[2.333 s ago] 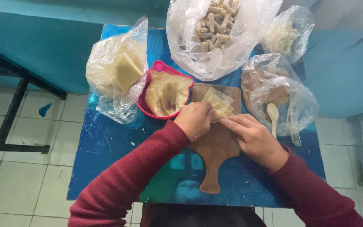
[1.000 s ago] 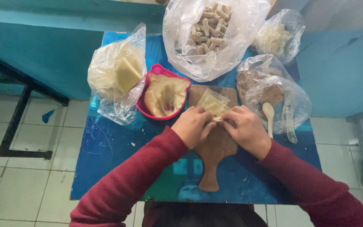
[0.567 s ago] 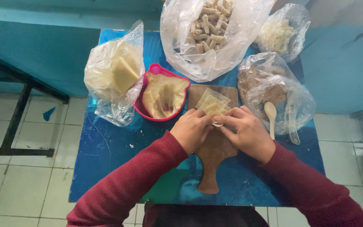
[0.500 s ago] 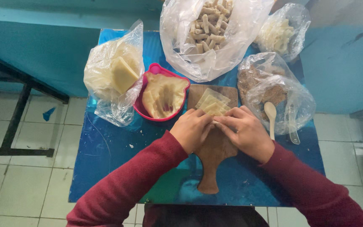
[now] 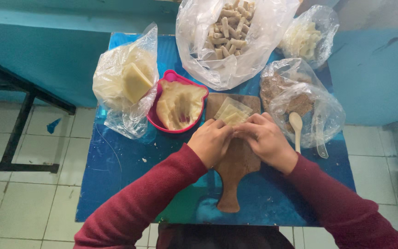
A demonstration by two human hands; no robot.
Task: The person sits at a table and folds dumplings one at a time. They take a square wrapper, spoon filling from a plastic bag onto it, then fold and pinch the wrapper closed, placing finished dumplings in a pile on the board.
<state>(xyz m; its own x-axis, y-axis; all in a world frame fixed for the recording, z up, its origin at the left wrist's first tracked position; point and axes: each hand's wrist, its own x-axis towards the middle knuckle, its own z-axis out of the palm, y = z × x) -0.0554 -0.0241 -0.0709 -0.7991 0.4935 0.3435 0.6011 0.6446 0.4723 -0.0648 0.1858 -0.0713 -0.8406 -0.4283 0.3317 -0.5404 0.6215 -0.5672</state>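
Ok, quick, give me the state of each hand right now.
Left hand: fingers curled, pressing the pale wrapper on the wooden board.
Right hand: fingers curled, pinching the same wrapper.

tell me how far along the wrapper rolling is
Done: a big clear bag holds many finished rolls. In hand: left hand and right hand fold one pale wrapper on the wooden board. Left: a wrapper stack in its bag, more in the pink container, brown filling bagged.
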